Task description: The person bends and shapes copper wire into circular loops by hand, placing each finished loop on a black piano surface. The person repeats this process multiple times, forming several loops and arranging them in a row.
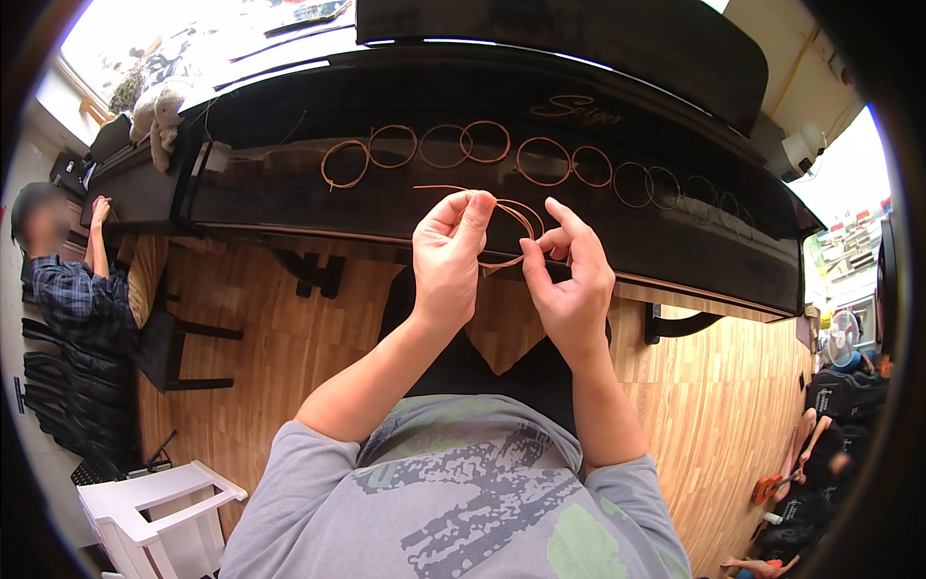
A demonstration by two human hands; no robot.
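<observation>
A person's left hand [447,259] pinches a copper-coloured wire coil [522,216] above the near edge of a black piano [280,201]; the right hand [576,288] curls beside it, grip unclear. Other coils [517,162] line the piano.

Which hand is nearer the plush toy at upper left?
Left. In view, the left hand is below and right of the plush toy; the right hand is farther right.

You worked in apparent music room: long glossy black piano [502,96] before you, small orange guitar-shaped instrument [769,489] at far right.
</observation>
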